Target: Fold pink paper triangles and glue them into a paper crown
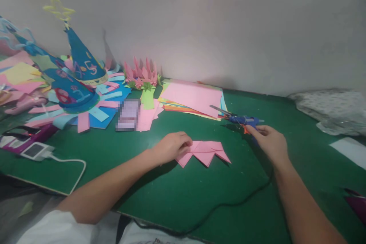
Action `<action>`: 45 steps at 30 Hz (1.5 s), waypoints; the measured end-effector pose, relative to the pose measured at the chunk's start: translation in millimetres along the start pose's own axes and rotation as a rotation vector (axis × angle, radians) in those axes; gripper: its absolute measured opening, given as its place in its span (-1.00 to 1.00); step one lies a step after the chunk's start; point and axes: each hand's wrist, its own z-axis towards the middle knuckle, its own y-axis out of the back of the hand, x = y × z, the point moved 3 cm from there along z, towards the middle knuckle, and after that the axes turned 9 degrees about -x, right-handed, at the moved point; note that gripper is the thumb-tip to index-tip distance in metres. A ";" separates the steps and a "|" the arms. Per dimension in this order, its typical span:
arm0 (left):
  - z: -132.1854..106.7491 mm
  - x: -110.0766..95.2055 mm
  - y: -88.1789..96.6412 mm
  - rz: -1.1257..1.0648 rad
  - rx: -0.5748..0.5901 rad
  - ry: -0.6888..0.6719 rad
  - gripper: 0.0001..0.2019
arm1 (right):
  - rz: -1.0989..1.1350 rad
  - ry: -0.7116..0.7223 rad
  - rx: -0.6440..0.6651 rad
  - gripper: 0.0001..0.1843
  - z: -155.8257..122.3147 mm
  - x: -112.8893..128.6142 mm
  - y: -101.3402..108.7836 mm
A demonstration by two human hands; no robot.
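Note:
My left hand lies at the left end of a pink folded-paper strip with a zigzag lower edge. Its fingers are curled closed on the paper, and the fingertips are partly hidden. To the right, my right hand has its thumb and fingers closed around a blue glue gun with an orange trigger. The gun lies low over the table, and my fingers cover part of its handle. Beside it, scissor blades point left across the edge of the coloured paper stack.
Blue cone hats with paper strips crowd the left. A pink paper crown stands by the wall. A white cable trails from a white device. A black cord crosses the green table. A plastic bag lies far right.

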 end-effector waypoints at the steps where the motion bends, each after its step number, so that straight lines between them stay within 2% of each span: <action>1: 0.1 -0.3 0.0 0.001 0.004 0.002 -0.90 | -0.076 0.035 -0.029 -0.55 3.2 -2.4 1.0; 4: 0.1 -1.6 -0.1 0.013 0.010 -0.007 -0.89 | -0.194 0.091 -0.092 -0.57 12.4 -9.8 6.1; 10: -0.7 -4.8 0.3 -0.022 -0.003 0.017 -0.86 | -0.290 0.021 -0.094 -0.56 27.8 -27.2 19.3; 14: -0.6 -3.6 1.2 -0.045 -0.006 0.025 -0.87 | -0.279 0.042 -0.068 -0.62 31.7 -33.3 18.2; 18: -0.5 0.2 1.3 -0.031 0.003 -0.007 -0.97 | -0.257 0.116 -0.054 -0.57 28.8 -31.0 14.3; 20: -0.7 1.4 0.5 -0.019 0.010 -0.043 -0.92 | -0.245 0.228 -0.123 -0.56 22.0 -21.5 14.4; 22: -0.9 2.4 -0.7 -0.011 0.012 -0.061 -0.89 | -0.171 0.460 -0.189 -0.62 6.6 -2.3 14.0; 23: -0.9 2.8 -1.2 -0.007 0.010 -0.059 -0.88 | -0.077 0.545 -0.142 -0.68 -4.1 8.6 12.0; 25: -0.9 3.1 -1.8 0.001 0.006 -0.051 -0.88 | 0.106 0.718 0.110 -0.75 -32.1 33.2 3.4; 27: -0.7 2.7 -2.1 0.009 0.009 -0.048 -0.88 | 0.175 0.948 0.469 -0.78 -67.4 57.0 -8.4; 29: -0.5 2.4 -2.2 0.023 0.010 -0.045 -0.88 | 0.241 1.161 0.609 -0.74 -97.8 74.2 -15.1; 31: -0.5 2.3 -2.1 0.034 -0.002 -0.047 -0.89 | 0.220 1.290 0.668 -0.73 -117.4 81.4 -22.5; 36: -0.9 2.9 -3.5 0.019 -0.019 -0.069 -0.89 | 0.078 1.420 0.574 -0.71 -125.4 75.3 -35.0; 40: -0.7 2.8 -4.0 0.017 -0.015 -0.093 -0.89 | 0.017 1.464 0.511 -0.74 -122.0 69.7 -38.0; 45: 0.1 1.8 -2.8 0.004 -0.016 -0.102 -0.89 | -0.027 1.467 0.508 -0.75 -123.0 68.5 -40.0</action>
